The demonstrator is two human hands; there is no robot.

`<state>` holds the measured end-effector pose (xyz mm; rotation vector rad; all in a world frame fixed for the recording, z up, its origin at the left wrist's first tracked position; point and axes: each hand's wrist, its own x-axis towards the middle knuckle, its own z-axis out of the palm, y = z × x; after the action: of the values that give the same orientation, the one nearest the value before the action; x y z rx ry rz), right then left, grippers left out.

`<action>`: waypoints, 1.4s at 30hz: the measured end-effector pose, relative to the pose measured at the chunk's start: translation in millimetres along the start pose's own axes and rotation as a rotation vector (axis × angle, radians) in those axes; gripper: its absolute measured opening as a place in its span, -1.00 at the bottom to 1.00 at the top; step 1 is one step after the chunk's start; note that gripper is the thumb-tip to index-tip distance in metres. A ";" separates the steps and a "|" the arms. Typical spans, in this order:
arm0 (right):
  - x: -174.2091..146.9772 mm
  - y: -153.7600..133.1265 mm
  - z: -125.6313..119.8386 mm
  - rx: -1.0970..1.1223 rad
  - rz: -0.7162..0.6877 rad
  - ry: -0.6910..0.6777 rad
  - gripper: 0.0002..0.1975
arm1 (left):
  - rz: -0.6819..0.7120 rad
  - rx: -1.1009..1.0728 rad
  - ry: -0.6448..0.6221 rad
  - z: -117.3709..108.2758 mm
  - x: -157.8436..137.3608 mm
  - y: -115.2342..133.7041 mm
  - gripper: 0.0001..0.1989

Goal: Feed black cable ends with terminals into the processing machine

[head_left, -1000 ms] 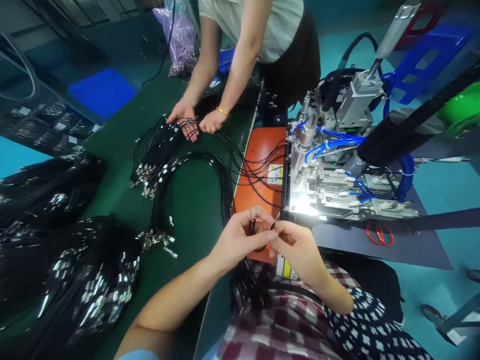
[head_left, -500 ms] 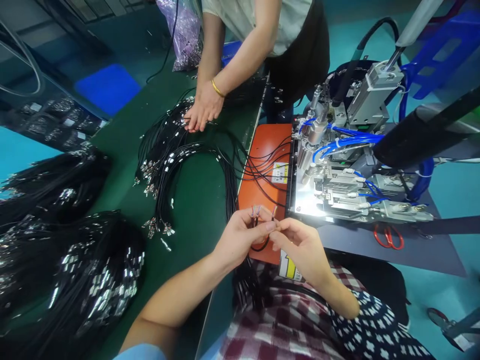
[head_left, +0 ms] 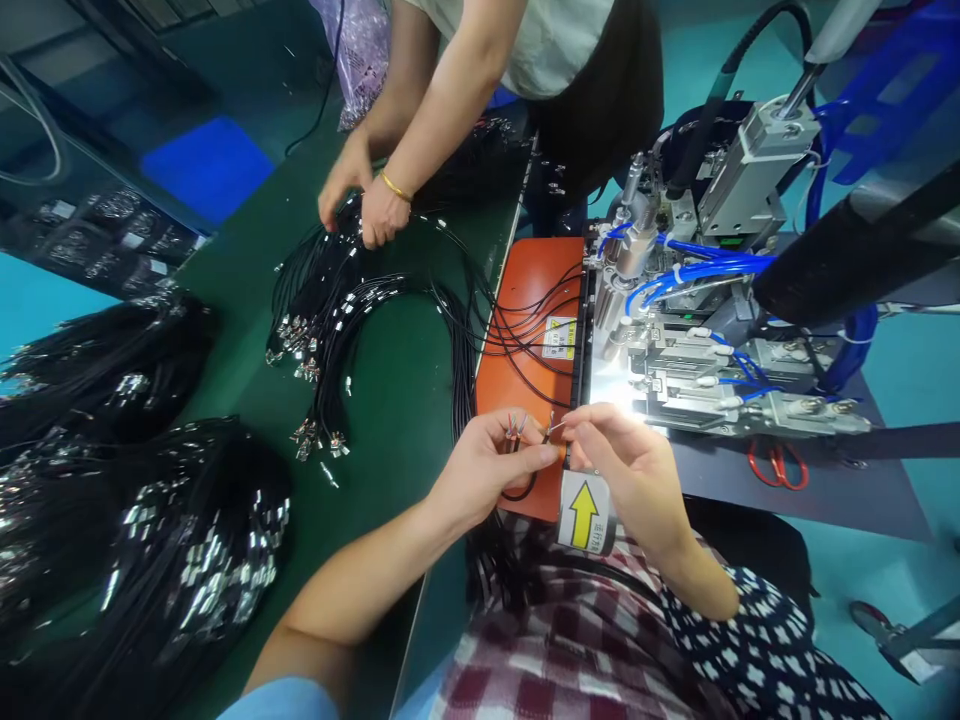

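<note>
My left hand (head_left: 480, 468) is closed on several black cables (head_left: 519, 495), pinched between thumb and fingers. Stripped ends with thin coloured wires (head_left: 514, 428) stick up above its fingers. Just right of it, my right hand (head_left: 630, 475) pinches a fine wire (head_left: 556, 426) from one of these cables between thumb and forefinger. Both hands are over the edge of an orange plate (head_left: 517, 385), in front of the metal machine. A long bundle of black cables (head_left: 459, 370) runs along the table beside my left hand down to my lap.
A co-worker's hands (head_left: 382, 215) work over cables with metal ends on the green table (head_left: 397, 400). More cable heaps (head_left: 225, 560) lie at left. The machine (head_left: 667, 370) with blue hoses stands at right, near red-handled scissors (head_left: 778, 466). A yellow-arrow label (head_left: 585, 512) hangs below my right hand.
My right hand has shifted slightly right from my left fingers, drawing a fine wire sideways. The co-worker's hands have moved left and apart. My left hand has stayed nearly still.
</note>
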<state>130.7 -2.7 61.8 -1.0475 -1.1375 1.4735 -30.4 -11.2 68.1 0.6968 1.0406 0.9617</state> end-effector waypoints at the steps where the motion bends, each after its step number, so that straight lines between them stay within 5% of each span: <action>1: 0.9 -1.8 0.6 -0.008 -0.010 0.002 -0.85 | 0.001 0.008 -0.003 0.0 0.1 -0.5 -0.59; 17: 20.5 1.7 3.0 0.226 0.154 -0.157 -0.84 | -0.013 0.009 -0.064 -0.9 -0.6 -1.5 -0.63; 42: 13.9 4.1 -2.7 0.093 0.061 -0.104 -0.85 | 0.011 -0.042 -0.077 -0.4 1.8 -1.1 -0.66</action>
<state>130.2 11.0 56.3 -0.9585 -1.1062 1.6299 -30.1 -10.1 66.3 0.7005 0.9472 0.9560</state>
